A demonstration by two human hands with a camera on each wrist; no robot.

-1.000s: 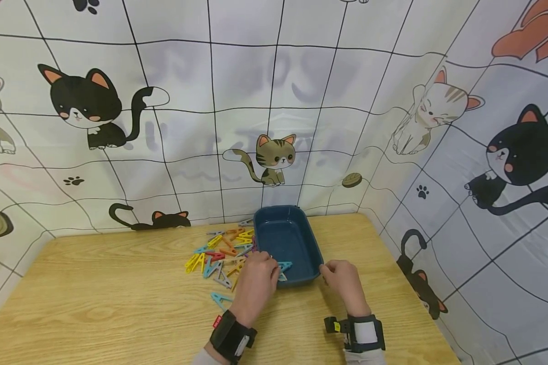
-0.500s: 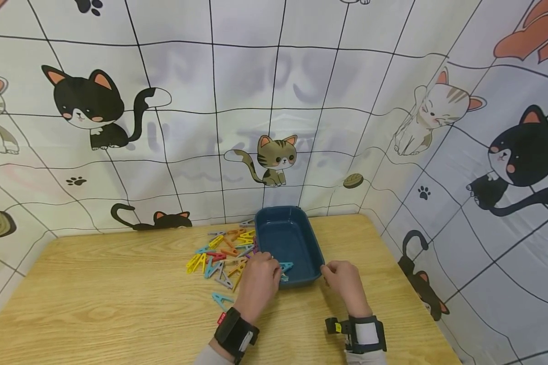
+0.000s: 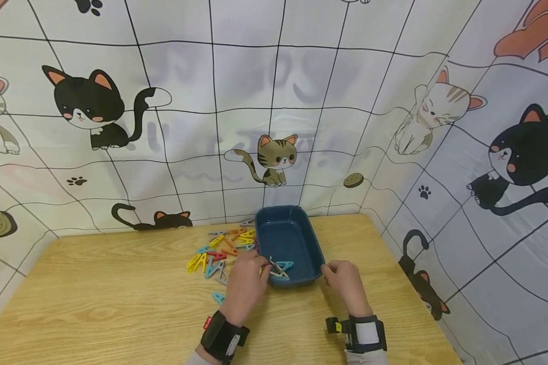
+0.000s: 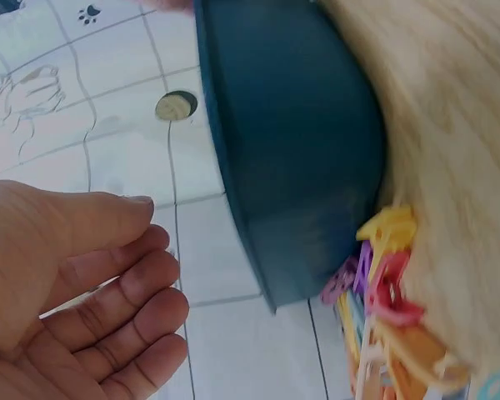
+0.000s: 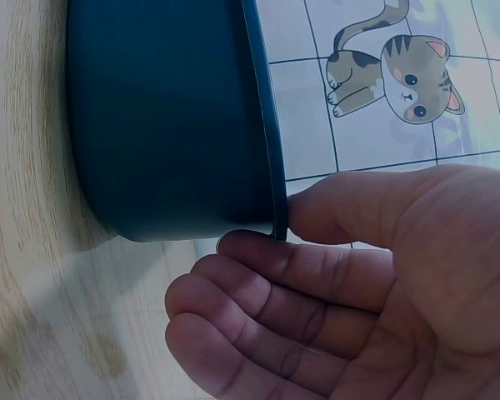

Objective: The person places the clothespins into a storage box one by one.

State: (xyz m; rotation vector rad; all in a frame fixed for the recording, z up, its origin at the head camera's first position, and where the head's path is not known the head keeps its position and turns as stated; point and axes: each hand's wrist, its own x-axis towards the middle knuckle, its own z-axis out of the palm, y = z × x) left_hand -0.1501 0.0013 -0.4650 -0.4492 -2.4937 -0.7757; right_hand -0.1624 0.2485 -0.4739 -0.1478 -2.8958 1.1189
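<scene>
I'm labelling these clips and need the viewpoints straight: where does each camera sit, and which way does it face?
Head: worn on the head, facing forward and down at the blue tray, clothespins and cat-print backdrop; left hand and right hand show.
Left wrist: worn there, facing past the left thumb and left fingers toward the tray's outer wall and clothespins.
Right wrist: worn there, facing the tray's rim, pinched by right thumb and right fingers.
Shared: both wrist views show the tray's outside and the backdrop.
</scene>
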